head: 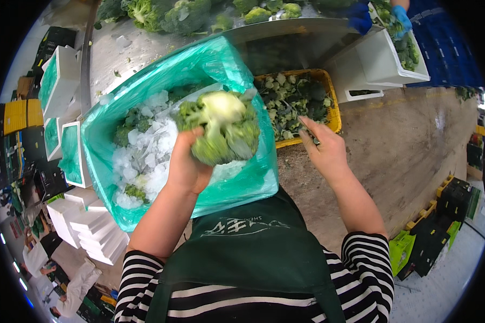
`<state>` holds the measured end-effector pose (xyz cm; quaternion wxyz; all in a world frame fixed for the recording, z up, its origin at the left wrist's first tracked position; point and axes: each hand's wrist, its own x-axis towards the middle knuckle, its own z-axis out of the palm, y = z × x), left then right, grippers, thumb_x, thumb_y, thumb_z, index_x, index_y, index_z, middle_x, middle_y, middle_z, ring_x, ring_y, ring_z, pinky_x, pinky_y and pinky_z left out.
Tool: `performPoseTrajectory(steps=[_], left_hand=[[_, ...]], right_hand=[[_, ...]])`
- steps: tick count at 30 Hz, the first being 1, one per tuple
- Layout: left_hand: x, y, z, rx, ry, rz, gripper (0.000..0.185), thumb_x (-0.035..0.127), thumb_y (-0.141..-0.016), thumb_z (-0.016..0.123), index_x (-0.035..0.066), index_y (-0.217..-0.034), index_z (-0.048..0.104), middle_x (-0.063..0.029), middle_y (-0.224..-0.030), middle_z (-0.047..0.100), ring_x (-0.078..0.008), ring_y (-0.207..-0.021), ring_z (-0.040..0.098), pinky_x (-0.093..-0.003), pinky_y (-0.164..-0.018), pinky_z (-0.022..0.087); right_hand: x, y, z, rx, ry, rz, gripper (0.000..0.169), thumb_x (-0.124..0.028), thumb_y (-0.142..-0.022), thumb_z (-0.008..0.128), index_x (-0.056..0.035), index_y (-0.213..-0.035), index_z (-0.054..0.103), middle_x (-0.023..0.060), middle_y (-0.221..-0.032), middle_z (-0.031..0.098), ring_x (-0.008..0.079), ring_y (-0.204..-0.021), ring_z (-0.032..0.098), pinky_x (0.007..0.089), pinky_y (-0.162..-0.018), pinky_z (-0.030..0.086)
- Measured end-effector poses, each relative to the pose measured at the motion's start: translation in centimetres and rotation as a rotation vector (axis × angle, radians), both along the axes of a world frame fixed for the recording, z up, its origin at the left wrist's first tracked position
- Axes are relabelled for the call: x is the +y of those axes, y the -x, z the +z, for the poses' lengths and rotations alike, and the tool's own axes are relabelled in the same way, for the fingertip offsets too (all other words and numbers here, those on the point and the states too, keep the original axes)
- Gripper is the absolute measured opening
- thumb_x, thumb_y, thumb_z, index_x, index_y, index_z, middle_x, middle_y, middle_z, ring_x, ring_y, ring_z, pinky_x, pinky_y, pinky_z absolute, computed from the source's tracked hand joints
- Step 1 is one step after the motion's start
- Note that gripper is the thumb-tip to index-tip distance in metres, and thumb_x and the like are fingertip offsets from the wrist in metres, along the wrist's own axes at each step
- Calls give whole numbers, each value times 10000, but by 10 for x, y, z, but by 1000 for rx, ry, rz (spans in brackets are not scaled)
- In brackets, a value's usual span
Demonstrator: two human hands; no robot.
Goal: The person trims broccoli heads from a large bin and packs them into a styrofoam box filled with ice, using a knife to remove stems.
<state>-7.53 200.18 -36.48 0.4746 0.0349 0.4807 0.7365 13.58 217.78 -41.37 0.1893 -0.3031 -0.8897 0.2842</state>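
My left hand [189,161] grips a broccoli head [230,141], its pale cut stem turned up, over a box lined with green plastic film [246,183]. Crushed ice [145,153] and more broccoli [135,191] lie inside that box. To the right, my right hand [325,147] is closed around a small knife [303,124], its blade pointing up and left over a yellow plastic crate [334,101] of leaf trimmings [295,95]. The broccoli head looks slightly blurred.
A metal table [117,50] carries broccoli heads [186,16] beyond the lined box. At upper right, a co-worker's blue-gloved hand [401,19] touches broccoli in a white foam box [382,52]. White foam boxes [60,87] and lids [99,230] stand left. Dark crates [424,238] are at lower right.
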Motion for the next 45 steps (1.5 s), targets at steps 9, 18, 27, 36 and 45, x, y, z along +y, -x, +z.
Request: performPoseTrajectory(steps=[9, 18, 27, 36, 45], left_hand=[[1, -3, 12, -596, 53, -299, 567, 493, -856, 426, 125, -1273, 539, -108, -1199, 600, -325, -1002, 595, -481, -684, 487], [1, -4, -9, -567, 77, -333, 581, 404, -906, 376, 40, -1346, 482, -160, -1282, 573, -321, -1135, 574, -488, -954, 458], [9, -15, -5, -835, 61, -300, 550, 398, -892, 377, 51, -1296, 513, -149, -1197, 612, -328, -1032, 627, -494, -764, 543], [28, 24, -1, -533, 102, -170, 547, 481, -903, 425, 119, -1301, 523, -110, -1226, 604, -329, -1031, 622, -502, -730, 546], [37, 52, 9, -283, 38, -371, 695, 684, -927, 338, 156, -1374, 401, -80, -1160, 597, -205, -978, 605, -302, -548, 454]], right_hand=[[22, 47, 38, 299, -629, 261, 414, -152, -688, 683, -121, -1101, 692, 5, -651, 464, 168, -540, 500, 294, -470, 405], [50, 60, 23, 256, -530, 576, 404, -143, -694, 688, -171, -1097, 692, -11, -647, 465, 155, -538, 503, 287, -451, 399], [68, 85, -29, 245, -818, 120, 401, -153, -824, 605, -179, -1222, 647, 27, -694, 519, 205, -585, 552, 318, -513, 467], [59, 42, -107, 97, 586, -357, 435, -262, -874, 646, -58, -1257, 613, 145, -1160, 664, 245, -957, 668, 365, -881, 493], [23, 104, 0, 565, 908, 256, 862, -148, -627, 857, -25, -1361, 421, 134, -1282, 526, 180, -1025, 591, 294, -694, 529]])
